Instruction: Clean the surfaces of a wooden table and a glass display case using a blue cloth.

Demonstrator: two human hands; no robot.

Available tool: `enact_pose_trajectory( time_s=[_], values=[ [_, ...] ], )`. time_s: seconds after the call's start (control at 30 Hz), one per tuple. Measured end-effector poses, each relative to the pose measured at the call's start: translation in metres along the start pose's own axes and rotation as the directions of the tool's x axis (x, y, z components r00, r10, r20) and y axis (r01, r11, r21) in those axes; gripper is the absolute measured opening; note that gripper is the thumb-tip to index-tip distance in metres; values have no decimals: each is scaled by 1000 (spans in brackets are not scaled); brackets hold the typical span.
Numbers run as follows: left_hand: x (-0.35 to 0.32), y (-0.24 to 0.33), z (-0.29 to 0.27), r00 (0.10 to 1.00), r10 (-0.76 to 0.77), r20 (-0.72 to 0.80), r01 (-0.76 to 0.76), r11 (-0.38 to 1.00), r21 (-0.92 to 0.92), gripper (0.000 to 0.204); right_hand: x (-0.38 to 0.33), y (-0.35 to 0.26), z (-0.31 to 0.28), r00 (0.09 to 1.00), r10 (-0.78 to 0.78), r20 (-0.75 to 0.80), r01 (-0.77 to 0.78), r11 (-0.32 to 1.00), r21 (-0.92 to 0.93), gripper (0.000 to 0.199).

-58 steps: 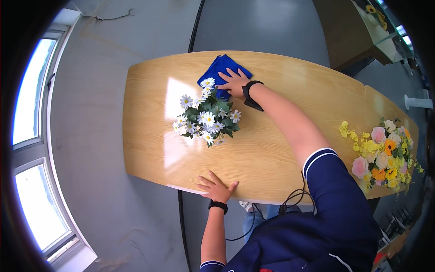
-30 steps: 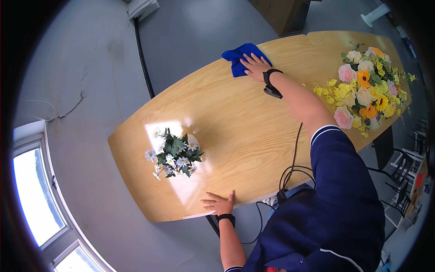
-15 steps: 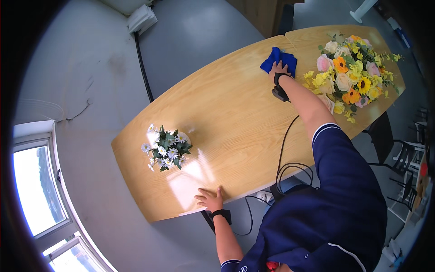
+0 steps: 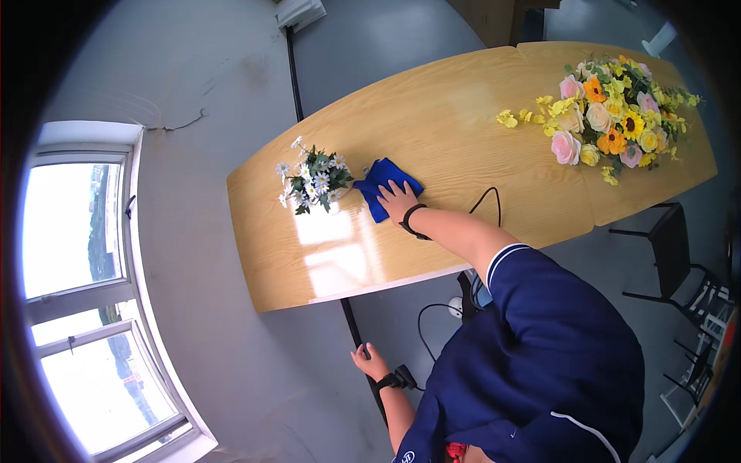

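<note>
My right hand (image 4: pixel 397 202) lies flat with spread fingers on a folded blue cloth (image 4: pixel 381 184), pressing it against the wooden table (image 4: pixel 463 116). Just left of the cloth stands a small pot plant of white daisies (image 4: pixel 315 184); its leaves hide most of the pot. My left hand (image 4: pixel 371 362) is off the table, below its near edge, beside a dark table leg (image 4: pixel 351 320). Its fingers are loosely bent and apart, with nothing visible in them. Both wrists wear black bands.
A large bouquet (image 4: pixel 610 119) of yellow, orange and pink flowers occupies the table's right end. A black cable (image 4: pixel 498 204) loops over the near edge. The wall and window (image 4: pixel 77 224) are at left; black chairs (image 4: pixel 668 247) stand at right.
My right hand has slid the blue cloth leftward across the table, from near the bouquet to beside the daisies. My left hand has come off the tabletop. The view has shifted.
</note>
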State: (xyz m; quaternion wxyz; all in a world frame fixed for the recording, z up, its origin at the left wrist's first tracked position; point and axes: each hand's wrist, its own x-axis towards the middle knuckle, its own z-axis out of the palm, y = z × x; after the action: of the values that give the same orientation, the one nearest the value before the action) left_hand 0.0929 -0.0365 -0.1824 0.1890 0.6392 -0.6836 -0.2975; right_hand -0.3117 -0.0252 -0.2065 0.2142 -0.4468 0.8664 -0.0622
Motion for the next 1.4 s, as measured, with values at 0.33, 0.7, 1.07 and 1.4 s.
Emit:
enact_pose_trajectory(
  time_s=[0.33,0.7,1.07,1.4],
  values=[
    [-24,-26,-47,986,-79,147,139,877,-459,29,-190,31,62,994,29,-109,-38,996,-76,46],
    [-18,-19,-31,896,207,393,77,799,-597,23,-316,134,84,808,566,-163,-564,824,65,52],
    [-78,-291,-55,617,-610,498,753,641,-149,35,-293,96,66,842,514,-164,-506,858,89,54],
    [-117,-301,14,702,-372,607,555,821,-138,34,-312,142,80,903,307,-302,-313,949,28,45]
  ],
)
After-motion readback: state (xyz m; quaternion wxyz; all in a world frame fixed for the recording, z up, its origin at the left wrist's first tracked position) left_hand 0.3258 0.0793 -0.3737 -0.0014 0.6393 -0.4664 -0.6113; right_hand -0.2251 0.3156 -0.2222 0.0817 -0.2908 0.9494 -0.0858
